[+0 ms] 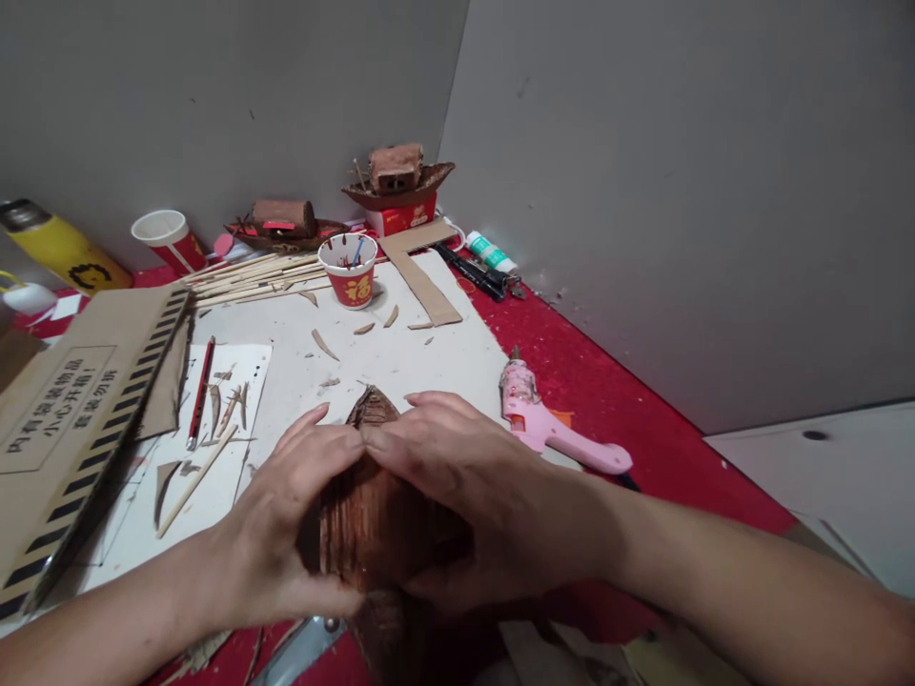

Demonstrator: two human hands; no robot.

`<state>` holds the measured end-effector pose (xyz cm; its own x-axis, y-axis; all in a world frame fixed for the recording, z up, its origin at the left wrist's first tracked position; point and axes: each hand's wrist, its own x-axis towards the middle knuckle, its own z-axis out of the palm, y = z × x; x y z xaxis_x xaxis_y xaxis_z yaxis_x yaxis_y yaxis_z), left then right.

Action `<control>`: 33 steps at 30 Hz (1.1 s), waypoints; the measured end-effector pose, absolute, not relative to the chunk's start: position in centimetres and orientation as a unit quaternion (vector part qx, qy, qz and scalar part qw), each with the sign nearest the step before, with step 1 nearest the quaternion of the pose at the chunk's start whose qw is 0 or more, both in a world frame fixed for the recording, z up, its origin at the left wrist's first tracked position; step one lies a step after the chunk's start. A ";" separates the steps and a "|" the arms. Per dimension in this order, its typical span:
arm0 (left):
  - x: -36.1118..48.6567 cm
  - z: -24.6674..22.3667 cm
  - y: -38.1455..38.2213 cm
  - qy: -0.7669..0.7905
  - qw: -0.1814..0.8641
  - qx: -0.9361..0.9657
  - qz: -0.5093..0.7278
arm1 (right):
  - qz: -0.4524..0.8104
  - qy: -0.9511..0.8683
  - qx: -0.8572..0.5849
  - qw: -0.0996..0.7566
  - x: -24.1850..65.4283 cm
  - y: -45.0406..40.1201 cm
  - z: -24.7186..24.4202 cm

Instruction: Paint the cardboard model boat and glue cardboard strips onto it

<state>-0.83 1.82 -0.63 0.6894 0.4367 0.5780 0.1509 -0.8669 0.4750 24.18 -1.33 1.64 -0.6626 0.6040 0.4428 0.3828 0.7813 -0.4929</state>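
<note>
A brown model boat (372,534) with a ridged, rounded cover lies lengthwise between my hands, its pointed tip facing away from me. My left hand (286,524) is wrapped round its left side, and my right hand (486,486) holds its right side. The fingertips of both hands meet over the far part of the cover. Shadow hides part of the near end.
A pink glue gun (564,433) lies on the red cloth at right. Cardboard (92,400) with striped edging is at left. Behind are a paint cup (350,276), wooden sticks (250,281), two finished-looking boats (396,181) and a yellow bottle (64,248).
</note>
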 end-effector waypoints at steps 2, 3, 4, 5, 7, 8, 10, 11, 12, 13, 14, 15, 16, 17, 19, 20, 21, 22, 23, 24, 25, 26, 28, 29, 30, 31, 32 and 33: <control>-0.9 -0.7 1.9 0.160 0.197 0.901 0.352 | 0.187 -0.890 -0.277 0.310 24.1 -1.3 1.6; -0.9 -0.7 2.0 0.158 0.194 0.903 0.349 | 0.185 -0.889 -0.275 0.314 24.1 -1.3 1.6; -0.9 -0.6 2.0 0.156 0.190 0.904 0.348 | 0.182 -0.890 -0.273 0.317 24.1 -1.3 1.7; -0.9 -0.6 2.0 0.154 0.186 0.905 0.350 | 0.176 -0.891 -0.270 0.320 24.1 -1.3 1.7; -0.9 -0.5 2.0 0.152 0.178 0.905 0.356 | 0.162 -0.893 -0.270 0.323 24.2 -1.3 1.8; -0.9 -0.5 2.0 0.151 0.174 0.903 0.361 | 0.159 -0.893 -0.271 0.323 24.2 -1.3 1.9; -1.0 -0.7 2.0 0.148 0.165 0.900 0.376 | 0.159 -0.893 -0.271 0.322 24.4 -1.3 2.0; -1.0 -0.8 2.0 0.146 0.161 0.898 0.383 | 0.160 -0.892 -0.273 0.322 24.4 -1.4 2.0; -1.0 -0.9 2.1 0.144 0.159 0.895 0.391 | 0.162 -0.891 -0.276 0.322 24.5 -1.4 2.0; -1.0 -0.9 2.1 0.145 0.160 0.892 0.398 | 0.162 -0.890 -0.280 0.322 24.6 -1.4 1.9; -1.0 -1.0 2.2 0.146 0.162 0.890 0.400 | 0.158 -0.887 -0.284 0.327 24.6 -1.4 1.9; -1.0 -0.9 2.2 0.148 0.166 0.890 0.399 | 0.154 -0.885 -0.289 0.331 24.6 -1.4 1.9; -1.0 -0.8 2.2 0.149 0.169 0.891 0.394 | 0.151 -0.883 -0.292 0.335 24.6 -1.4 1.8; -0.9 -0.7 2.2 0.153 0.170 0.893 0.387 | 0.149 -0.882 -0.294 0.338 24.6 -1.4 1.8; -0.9 -0.2 2.1 0.159 0.170 0.901 0.365 | 0.148 -0.881 -0.291 0.342 24.6 -1.3 1.8; -0.8 0.0 2.1 0.161 0.170 0.906 0.353 | 0.150 -0.882 -0.287 0.341 24.6 -1.3 1.8; -0.8 0.2 2.0 0.161 0.170 0.909 0.343 | 0.153 -0.883 -0.284 0.341 24.5 -1.3 1.8; -0.7 0.4 2.0 0.160 0.172 0.912 0.336 | 0.154 -0.883 -0.283 0.341 24.5 -1.3 1.8; -0.7 0.5 2.0 0.157 0.172 0.914 0.333 | 0.154 -0.883 -0.283 0.341 24.5 -1.3 1.7; -0.6 0.5 2.0 0.154 0.172 0.914 0.334 | 0.153 -0.883 -0.285 0.341 24.5 -1.3 1.7; -0.5 0.5 2.0 0.152 0.173 0.912 0.339 | 0.152 -0.882 -0.287 0.341 24.5 -1.3 1.7; -0.5 0.4 2.0 0.151 0.174 0.910 0.344 | 0.151 -0.882 -0.288 0.341 24.5 -1.3 1.7; -0.4 0.2 1.9 0.150 0.180 0.907 0.349 | 0.147 -0.884 -0.286 0.340 24.4 -1.3 1.7; -0.3 0.0 1.9 0.148 0.186 0.906 0.350 | 0.146 -0.885 -0.284 0.339 24.4 -1.4 1.6; -0.3 -0.1 1.9 0.146 0.191 0.905 0.351 | 0.146 -0.885 -0.283 0.338 24.3 -1.4 1.6; -0.3 -0.2 1.9 0.143 0.195 0.904 0.353 | 0.145 -0.885 -0.283 0.339 24.3 -1.4 1.6; -0.3 -0.4 1.8 0.141 0.198 0.902 0.357 | 0.145 -0.885 -0.282 0.340 24.2 -1.5 1.5; -0.4 -0.4 1.8 0.140 0.199 0.901 0.360 | 0.144 -0.884 -0.283 0.342 24.2 -1.5 1.5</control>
<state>-0.39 1.81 -0.40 0.7020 0.3946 0.5929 0.1082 -0.8819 0.4588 24.18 -1.52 1.47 -0.6056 0.5990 0.5239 0.4011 0.7984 -0.4492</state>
